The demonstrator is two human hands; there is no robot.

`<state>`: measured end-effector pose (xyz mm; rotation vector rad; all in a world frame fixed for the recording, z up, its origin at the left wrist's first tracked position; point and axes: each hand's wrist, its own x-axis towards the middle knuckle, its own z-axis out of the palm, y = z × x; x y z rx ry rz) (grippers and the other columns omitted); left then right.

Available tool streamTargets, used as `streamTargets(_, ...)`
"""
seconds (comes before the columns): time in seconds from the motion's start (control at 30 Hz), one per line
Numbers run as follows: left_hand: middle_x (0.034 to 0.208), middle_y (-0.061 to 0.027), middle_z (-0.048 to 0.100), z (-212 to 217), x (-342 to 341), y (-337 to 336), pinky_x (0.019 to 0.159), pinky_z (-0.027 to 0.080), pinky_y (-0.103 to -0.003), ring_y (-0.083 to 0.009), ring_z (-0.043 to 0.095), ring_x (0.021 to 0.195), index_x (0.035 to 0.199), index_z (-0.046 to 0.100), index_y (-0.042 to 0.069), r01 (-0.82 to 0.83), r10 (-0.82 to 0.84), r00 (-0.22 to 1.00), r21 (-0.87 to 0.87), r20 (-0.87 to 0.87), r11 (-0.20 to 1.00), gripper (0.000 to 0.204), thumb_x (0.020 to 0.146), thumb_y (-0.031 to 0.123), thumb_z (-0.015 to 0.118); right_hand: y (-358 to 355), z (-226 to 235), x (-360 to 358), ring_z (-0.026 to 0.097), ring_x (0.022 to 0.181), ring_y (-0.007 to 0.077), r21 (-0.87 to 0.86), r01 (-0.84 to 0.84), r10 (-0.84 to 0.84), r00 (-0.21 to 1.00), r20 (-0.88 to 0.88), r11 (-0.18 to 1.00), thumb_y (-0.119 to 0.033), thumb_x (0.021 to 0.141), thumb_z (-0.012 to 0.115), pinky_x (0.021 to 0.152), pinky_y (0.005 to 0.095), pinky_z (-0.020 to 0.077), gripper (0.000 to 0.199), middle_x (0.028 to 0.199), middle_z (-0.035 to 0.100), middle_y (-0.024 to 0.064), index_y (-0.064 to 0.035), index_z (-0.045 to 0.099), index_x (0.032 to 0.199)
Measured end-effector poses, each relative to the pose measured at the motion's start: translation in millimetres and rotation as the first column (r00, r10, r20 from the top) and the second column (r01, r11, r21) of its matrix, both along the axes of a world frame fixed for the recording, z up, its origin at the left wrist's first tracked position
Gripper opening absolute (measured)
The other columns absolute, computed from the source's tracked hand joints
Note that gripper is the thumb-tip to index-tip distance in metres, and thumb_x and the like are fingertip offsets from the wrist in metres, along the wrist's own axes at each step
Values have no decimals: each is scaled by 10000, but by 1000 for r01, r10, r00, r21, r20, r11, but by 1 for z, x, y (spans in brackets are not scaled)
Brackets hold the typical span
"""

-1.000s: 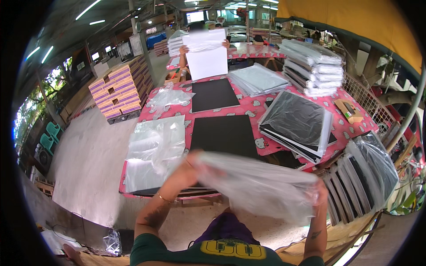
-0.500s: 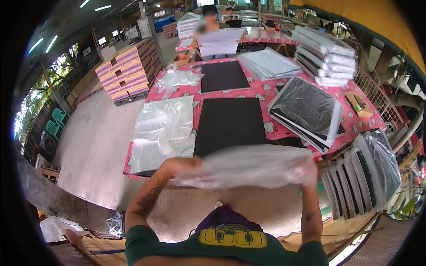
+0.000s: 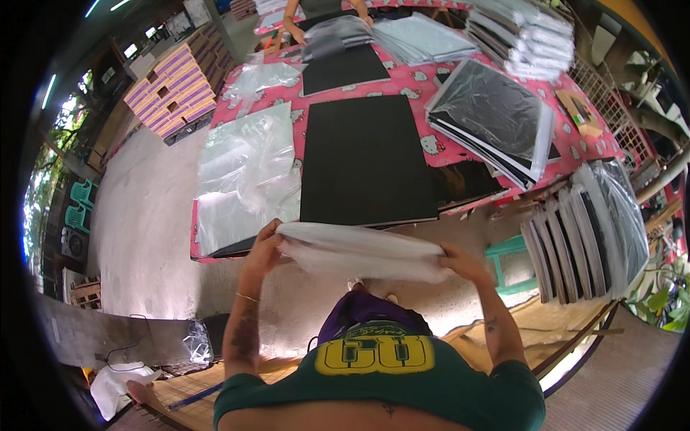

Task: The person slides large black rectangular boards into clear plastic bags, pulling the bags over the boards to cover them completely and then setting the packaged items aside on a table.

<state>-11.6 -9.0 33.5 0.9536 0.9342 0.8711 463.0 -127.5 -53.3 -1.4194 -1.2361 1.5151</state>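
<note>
A clear plastic bag [image 3: 363,253] hangs stretched between my two hands, just off the front edge of the table. My left hand [image 3: 266,250] grips its left end and my right hand [image 3: 463,262] pinches its right end. Beyond the bag lies a large black sheet [image 3: 365,158], flat on the pink patterned tablecloth [image 3: 433,197]. To its left sits a pile of clear plastic bags [image 3: 248,172]. On the right, a slanted stack of bagged black and white sheets [image 3: 492,118] rests on the cloth.
Across the table, a co-worker's hands [image 3: 363,16] handle plastic over another black sheet [image 3: 348,70]. Bagged stacks [image 3: 525,36] fill the far right. Upright bagged bundles [image 3: 575,244] stand by a green stool [image 3: 509,262]. A stack of boxes [image 3: 172,86] stands left, and a cardboard piece [image 3: 581,113] lies right.
The bag has come closer to my body and hangs narrower between my hands. My view has tilted down. The co-worker's white sheet has given way to clear plastic over the far black sheet.
</note>
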Motion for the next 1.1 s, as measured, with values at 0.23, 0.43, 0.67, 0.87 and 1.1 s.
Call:
streamTargets(0.23, 793, -287, 613, -135, 15, 24, 629, 454, -445, -402, 608, 683, 1318, 423, -11, -166, 429, 556, 410, -712, 897, 539, 800, 121, 492, 63, -33, -58, 627, 692, 335, 540, 312, -593, 639, 490, 782, -39, 794, 541, 650, 366, 486, 514, 990, 628, 210, -40, 453, 1300)
streamTargets(0.43, 789, -276, 613, -73, 47, 4, 656, 468, -427, -385, 603, 684, 1280, 459, -22, 109, 505, 364, 574, -783, 811, 510, 783, 79, 516, 57, 11, -69, 629, 686, 289, 522, 420, -650, 641, 409, 743, -5, 787, 558, 648, 363, 492, 490, 840, 636, 194, -48, 479, 1269)
streamTargets(0.67, 864, -96, 636, 52, 32, -13, 692, 442, -253, -137, 562, 731, 1295, 464, 3, -211, 207, 977, 144, 46, 967, 522, 792, 112, 553, 37, 79, 2, 567, 949, 174, 222, 350, -271, 908, -319, 910, -133, 794, 577, 772, 311, 469, 422, 1089, 541, 112, -66, 490, 1201)
streamTargets(0.87, 1192, -114, 551, 196, 26, 67, 961, 409, -464, -261, 492, 1160, 1306, 415, 23, -202, -119, 666, 331, 737, 922, 445, 918, 221, 504, 98, 252, -21, 514, 1129, 261, 496, 414, 268, 496, -826, 763, -204, 955, 447, 1029, 419, 364, 515, 1226, 532, 111, -126, 262, 1430)
streamTargets(1.1, 1015, -17, 650, 170, 51, 241, 759, 509, -360, -152, 631, 829, 1109, 566, 148, -274, 52, 700, 202, 712, 940, 191, 921, 154, 534, 249, 258, -6, 614, 968, 196, 178, 515, -82, 442, -893, 839, -215, 941, 500, 921, 441, 460, 216, 1087, 632, 24, -116, 568, 1120)
